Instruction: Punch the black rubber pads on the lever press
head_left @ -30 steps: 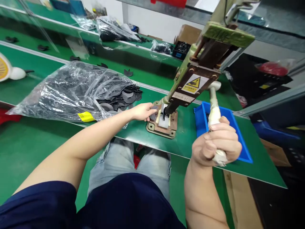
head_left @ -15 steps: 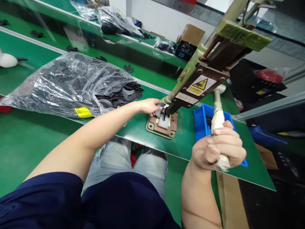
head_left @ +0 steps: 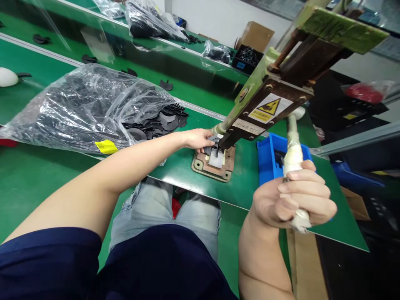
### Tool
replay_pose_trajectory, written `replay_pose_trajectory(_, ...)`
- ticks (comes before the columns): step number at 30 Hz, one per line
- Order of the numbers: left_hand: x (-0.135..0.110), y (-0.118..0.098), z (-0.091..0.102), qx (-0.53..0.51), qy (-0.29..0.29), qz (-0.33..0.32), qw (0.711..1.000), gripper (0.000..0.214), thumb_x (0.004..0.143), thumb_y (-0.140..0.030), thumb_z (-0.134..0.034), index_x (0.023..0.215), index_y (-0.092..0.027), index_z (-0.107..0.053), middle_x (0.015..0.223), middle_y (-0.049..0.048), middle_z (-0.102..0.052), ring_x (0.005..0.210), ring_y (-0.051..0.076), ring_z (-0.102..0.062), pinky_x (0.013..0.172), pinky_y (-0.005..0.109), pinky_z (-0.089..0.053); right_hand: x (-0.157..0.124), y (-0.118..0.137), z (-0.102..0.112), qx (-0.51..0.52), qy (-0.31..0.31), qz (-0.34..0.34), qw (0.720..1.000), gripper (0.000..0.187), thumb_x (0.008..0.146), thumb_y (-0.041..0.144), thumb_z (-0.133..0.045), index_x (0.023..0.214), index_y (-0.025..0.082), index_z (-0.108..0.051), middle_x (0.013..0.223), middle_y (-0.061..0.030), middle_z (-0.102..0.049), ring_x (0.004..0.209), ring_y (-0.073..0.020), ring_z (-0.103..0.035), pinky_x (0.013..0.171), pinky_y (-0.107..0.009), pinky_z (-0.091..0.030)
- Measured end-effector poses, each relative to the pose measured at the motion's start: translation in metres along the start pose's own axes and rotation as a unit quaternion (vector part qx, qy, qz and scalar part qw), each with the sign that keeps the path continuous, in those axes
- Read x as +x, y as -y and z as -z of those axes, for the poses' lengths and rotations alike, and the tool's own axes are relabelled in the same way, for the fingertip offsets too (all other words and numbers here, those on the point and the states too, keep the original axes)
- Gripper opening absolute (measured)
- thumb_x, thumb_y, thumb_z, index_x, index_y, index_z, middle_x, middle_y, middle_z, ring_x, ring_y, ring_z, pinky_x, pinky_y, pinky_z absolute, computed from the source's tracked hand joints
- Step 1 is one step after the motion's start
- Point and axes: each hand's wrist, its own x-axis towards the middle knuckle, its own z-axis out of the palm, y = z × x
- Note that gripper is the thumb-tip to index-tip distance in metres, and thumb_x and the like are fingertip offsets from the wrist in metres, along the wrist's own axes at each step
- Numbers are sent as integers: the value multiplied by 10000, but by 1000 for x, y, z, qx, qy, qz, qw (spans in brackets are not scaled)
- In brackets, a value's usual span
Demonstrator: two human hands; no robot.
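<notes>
My left hand point(head_left: 201, 139) pinches a dark curved plastic piece point(head_left: 211, 144) at the foot of a green and brown hand press point(head_left: 275, 83). The piece lies by the press's narrow lower tip, over the base plate point(head_left: 200, 166) with its light metal block point(head_left: 216, 159); its far end is hidden by the press. Closer to the camera, my right hand point(head_left: 296, 198) is wrapped around the press lever point(head_left: 293, 154), whose grip is bound in whitish tape. A yellow warning label point(head_left: 267, 109) faces me on the press.
A clear plastic bag point(head_left: 81, 104) of dark curved pieces point(head_left: 159, 125) spreads over the green table at the left. To the right of the press stands a blue bin point(head_left: 265, 160) with dark pieces inside. Behind, a black crate point(head_left: 246, 58) and a cardboard box point(head_left: 256, 35) stand near the wall.
The camera view has shifted slightly, and the press and lever appear a little farther right. Both hands keep their holds; the left hand stays at the press base.
</notes>
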Motion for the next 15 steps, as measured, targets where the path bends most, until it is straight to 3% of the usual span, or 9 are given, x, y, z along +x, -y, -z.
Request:
replay_pose_trajectory(10,6,-13,3,-27,49,125,991,233,1006,-230,-723,1225,-160,-689,726,4,-717,551,125,-706,629,189,-596,-2,2,-2,28,-7,-1,1000,310,910,385,-565,752,258,-332,627,36,-315,688,-163,-484,961,-496,-551)
replay_pose_trajectory(15,6,-8,-2,-87,36,157,983,260,1048,-282,-678,1256,-130,-649,732,57,-736,541,147,-718,576,200,-592,19,-7,-3,18,-11,20,1000,339,950,537,-562,831,274,-383,692,43,-292,675,-148,-468,882,-473,-530)
